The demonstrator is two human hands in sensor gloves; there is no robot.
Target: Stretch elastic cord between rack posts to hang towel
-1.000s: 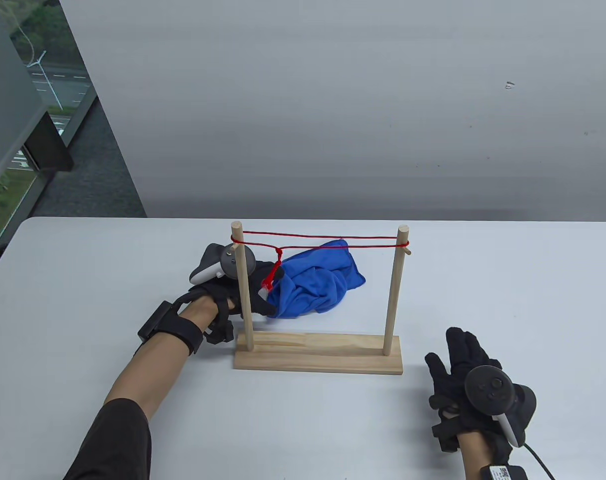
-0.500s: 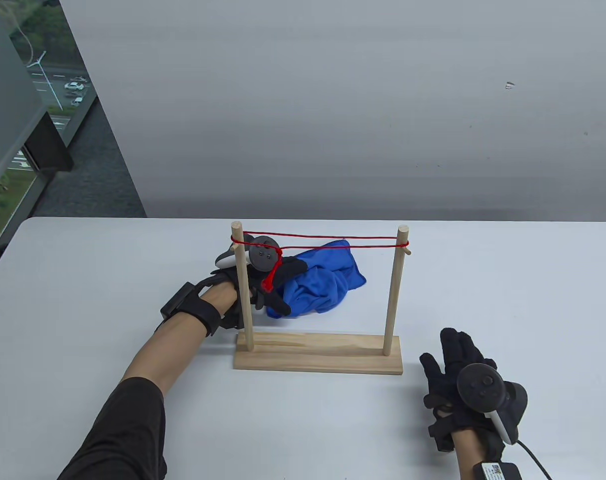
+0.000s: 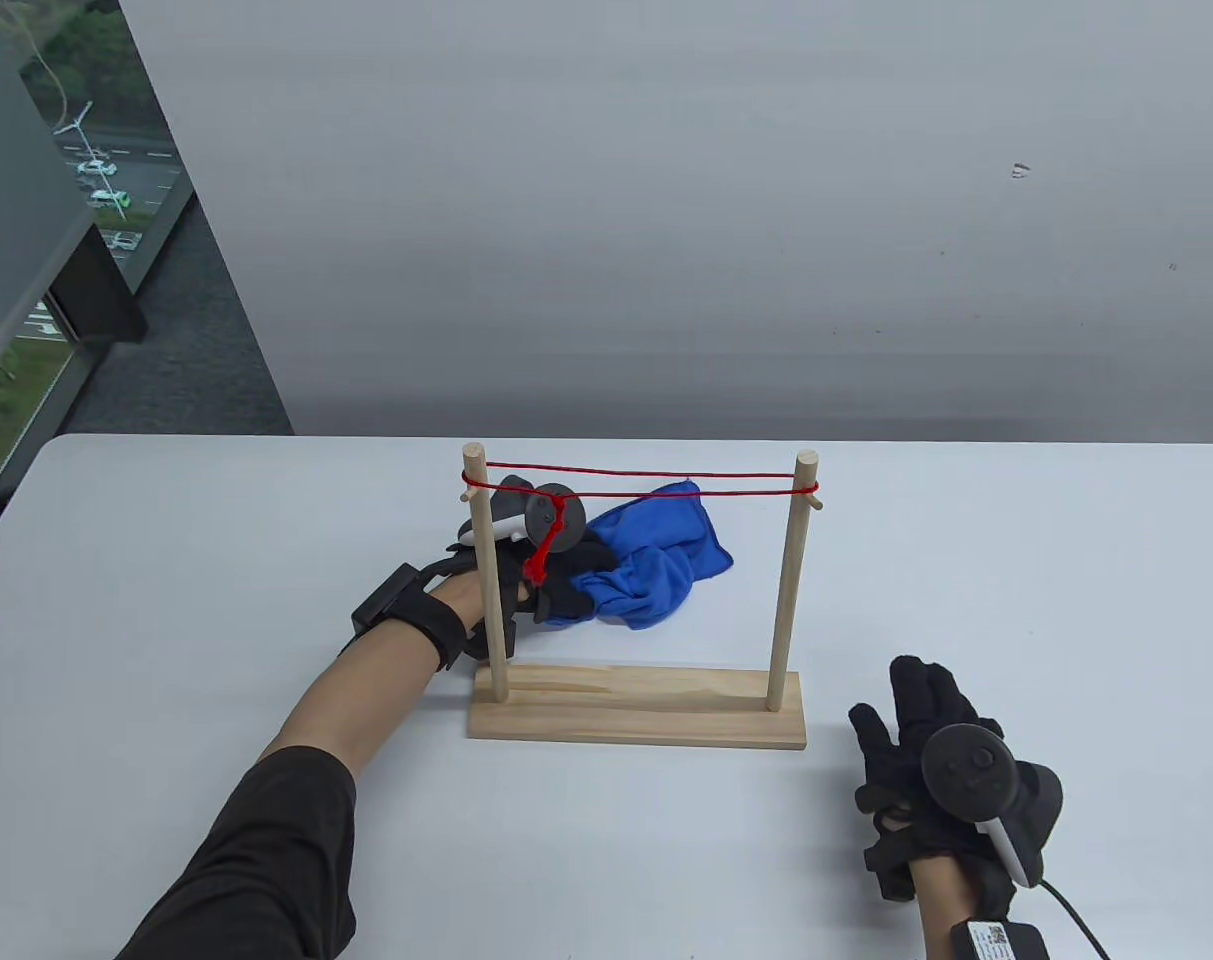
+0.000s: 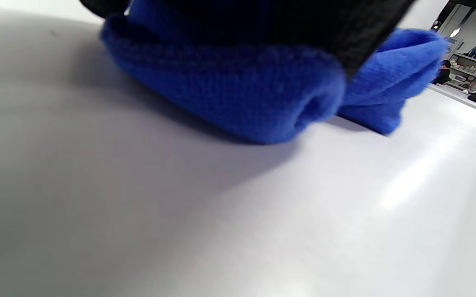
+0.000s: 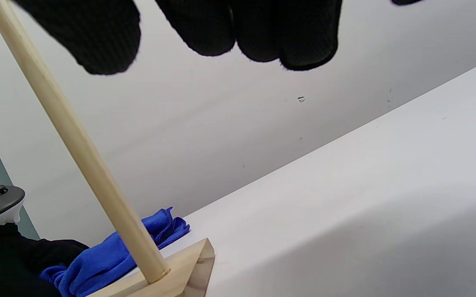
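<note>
A wooden rack (image 3: 636, 705) with two upright posts stands mid-table. A red elastic cord (image 3: 656, 483) is stretched between the post tops, with a knotted tail hanging near the left post. A crumpled blue towel (image 3: 661, 555) lies on the table behind the rack. My left hand (image 3: 556, 585) reaches behind the left post and grips the towel's left end; the left wrist view shows the towel (image 4: 238, 95) bunched under the glove. My right hand (image 3: 916, 730) rests flat on the table right of the rack, fingers spread and empty; its fingertips (image 5: 101, 45) hang near the right post (image 5: 81, 144).
The white table (image 3: 216, 560) extends left, right and in front of the rack. A grey wall stands behind the table's far edge. A cable (image 3: 1071, 915) runs from my right wrist at the bottom right.
My left hand has moved right, behind the left post, and closed on the towel's left end, bunching it. My right hand has stayed almost still.
</note>
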